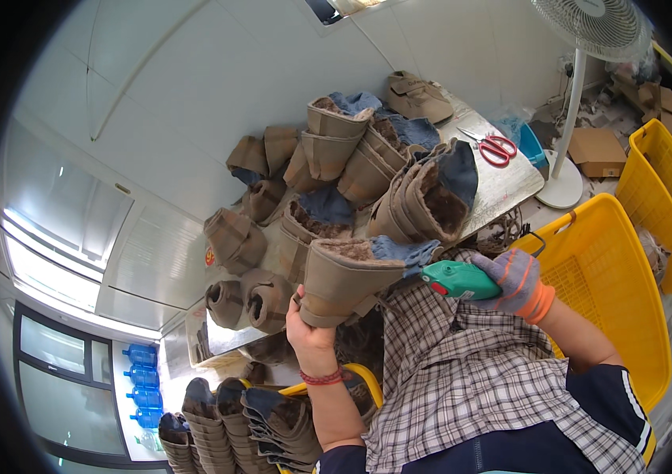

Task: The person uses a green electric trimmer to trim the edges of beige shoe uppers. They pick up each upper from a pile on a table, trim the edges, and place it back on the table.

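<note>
A tan boot upper (344, 280) with brown fleece lining and a blue fabric flap (399, 250) is held up in front of me. My left hand (310, 336), bare with a red cord at the wrist, grips its lower left edge. In my right hand (516, 284), which wears a grey-and-orange glove, is a green hand-held power tool (456, 280) with a red button and a dark cord. The tool's narrow dark front end is at the right end of the blue flap; whether it touches the fabric I cannot tell.
More uppers (431, 193) lie piled on the table (502, 186), where red-handled scissors (496, 148) rest. Stacked uppers (209, 426) stand at lower left. Yellow baskets (636, 316) are on my right, near a white standing fan (569, 142) and a cardboard box (597, 152).
</note>
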{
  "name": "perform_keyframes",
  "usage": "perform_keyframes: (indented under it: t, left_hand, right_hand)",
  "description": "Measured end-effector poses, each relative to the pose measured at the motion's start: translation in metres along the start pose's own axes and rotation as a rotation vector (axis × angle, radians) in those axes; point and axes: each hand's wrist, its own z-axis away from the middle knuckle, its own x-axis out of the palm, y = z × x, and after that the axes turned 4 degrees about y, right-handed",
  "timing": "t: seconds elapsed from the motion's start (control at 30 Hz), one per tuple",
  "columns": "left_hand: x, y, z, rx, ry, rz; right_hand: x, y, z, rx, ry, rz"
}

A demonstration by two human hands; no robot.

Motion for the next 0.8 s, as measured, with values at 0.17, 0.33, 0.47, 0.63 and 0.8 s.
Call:
perform_keyframes:
  t: [0.17, 0.33, 0.47, 0.63, 0.8]
  left_hand:
    - [0.007, -0.010, 0.003, 0.088, 0.111, -0.054]
    - [0.038, -0.031, 0.030, 0.139, 0.056, -0.058]
    - [0.041, -0.044, 0.049, 0.247, 0.015, -0.116]
    - [0.040, -0.052, 0.075, 0.383, -0.118, -0.265]
    - [0.030, -0.061, 0.081, 0.518, -0.285, -0.518]
  right_hand:
    - [0.004, -0.008, -0.008, 0.006, 0.023, -0.079]
    - [0.001, -0.022, -0.018, 0.055, -0.031, -0.150]
    - [0.000, -0.034, -0.022, 0.122, -0.043, -0.295]
    - [-0.015, -0.051, -0.034, 0.228, -0.177, -0.409]
    - [-0.018, -0.058, -0.039, 0.339, -0.265, -0.586]
